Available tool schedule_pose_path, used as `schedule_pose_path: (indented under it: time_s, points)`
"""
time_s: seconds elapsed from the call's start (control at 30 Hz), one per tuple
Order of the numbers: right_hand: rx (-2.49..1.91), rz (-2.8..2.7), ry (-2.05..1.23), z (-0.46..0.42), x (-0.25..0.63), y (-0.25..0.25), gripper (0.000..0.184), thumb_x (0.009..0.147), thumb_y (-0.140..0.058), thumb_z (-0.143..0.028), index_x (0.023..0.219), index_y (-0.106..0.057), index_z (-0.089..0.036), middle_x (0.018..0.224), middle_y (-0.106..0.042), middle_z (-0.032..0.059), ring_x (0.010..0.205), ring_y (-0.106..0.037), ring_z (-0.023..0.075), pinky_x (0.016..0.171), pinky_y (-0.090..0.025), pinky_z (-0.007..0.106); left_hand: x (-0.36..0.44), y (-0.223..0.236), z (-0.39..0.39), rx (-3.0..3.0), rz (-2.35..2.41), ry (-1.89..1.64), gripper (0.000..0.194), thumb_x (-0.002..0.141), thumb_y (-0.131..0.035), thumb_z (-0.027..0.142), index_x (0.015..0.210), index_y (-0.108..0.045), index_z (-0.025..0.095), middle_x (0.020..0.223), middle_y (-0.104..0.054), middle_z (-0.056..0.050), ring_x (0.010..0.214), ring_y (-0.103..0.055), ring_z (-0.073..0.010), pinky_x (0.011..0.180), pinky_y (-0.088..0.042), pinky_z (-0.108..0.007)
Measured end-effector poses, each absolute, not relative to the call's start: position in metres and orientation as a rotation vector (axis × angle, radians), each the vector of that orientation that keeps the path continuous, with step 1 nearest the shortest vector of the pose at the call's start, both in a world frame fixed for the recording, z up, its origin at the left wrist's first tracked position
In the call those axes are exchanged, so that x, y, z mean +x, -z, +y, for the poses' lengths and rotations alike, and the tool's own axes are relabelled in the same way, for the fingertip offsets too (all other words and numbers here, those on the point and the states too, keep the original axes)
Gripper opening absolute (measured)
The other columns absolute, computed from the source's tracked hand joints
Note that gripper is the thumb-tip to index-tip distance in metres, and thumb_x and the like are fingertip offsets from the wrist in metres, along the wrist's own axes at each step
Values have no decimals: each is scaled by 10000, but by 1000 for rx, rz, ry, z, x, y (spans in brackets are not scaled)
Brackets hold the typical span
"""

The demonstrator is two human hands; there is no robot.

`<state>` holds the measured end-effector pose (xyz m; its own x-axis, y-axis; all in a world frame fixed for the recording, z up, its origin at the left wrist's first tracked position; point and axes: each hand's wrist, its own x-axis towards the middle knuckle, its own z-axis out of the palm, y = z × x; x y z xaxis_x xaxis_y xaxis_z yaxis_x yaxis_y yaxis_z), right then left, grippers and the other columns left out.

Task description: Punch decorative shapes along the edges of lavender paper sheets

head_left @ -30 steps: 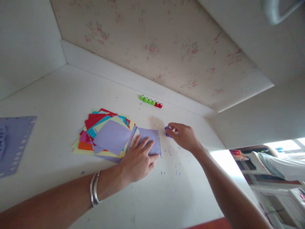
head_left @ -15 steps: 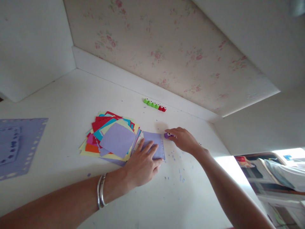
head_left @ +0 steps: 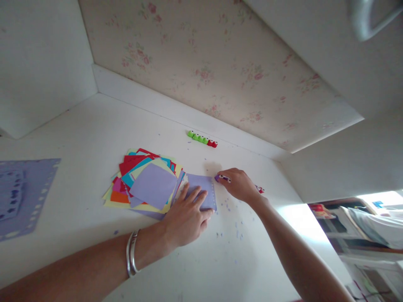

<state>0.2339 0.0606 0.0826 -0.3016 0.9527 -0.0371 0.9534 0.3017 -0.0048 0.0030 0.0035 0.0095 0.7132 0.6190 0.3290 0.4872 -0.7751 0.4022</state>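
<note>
My left hand (head_left: 185, 216) lies flat, fingers spread, pressing down a lilac paper square (head_left: 204, 191) on the white table (head_left: 78, 138). A row of small holes runs along the square's right edge. At that edge, near the top right corner, my right hand (head_left: 239, 184) grips a small purple paper punch (head_left: 221, 178). A fanned stack of coloured paper squares (head_left: 145, 182) with a lilac one on top lies just left of my left hand.
A row of small green and red punches (head_left: 203, 139) stands near the back wall. A large punched lilac sheet (head_left: 22, 188) lies at the far left. Lilac paper bits (head_left: 234, 228) dot the table by my right arm. A red item (head_left: 260, 189) peeks out behind my right wrist.
My right hand has brought the purple punch leftward to the lilac square's right edge. My left hand has stayed on the square. The camera view shifted slightly.
</note>
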Motion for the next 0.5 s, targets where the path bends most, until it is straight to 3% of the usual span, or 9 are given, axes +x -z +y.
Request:
schedule_pose_path:
  time_s: [0.3, 0.5]
  points:
    - [1755, 2473, 2, 58, 239, -89, 267, 877, -551, -157, 1040, -733, -265, 1011, -766, 28, 986, -675, 250, 874, -506, 385, 3, -9, 3, 2633, 875, -683, 283, 962, -535, 409, 1189, -698, 360, 1409, -536, -84, 1373, -411, -322, 1153, -179, -634]
    - [1842, 2397, 21, 55, 238, -87, 179, 919, -559, -256, 1001, -715, -282, 1037, -760, 18, 966, -683, 246, 780, -507, 350, 3, -9, 4, 2625, 874, -693, 285, 969, -524, 403, 1194, -695, 368, 1411, -537, -76, 1366, -420, -324, 1147, -192, -637]
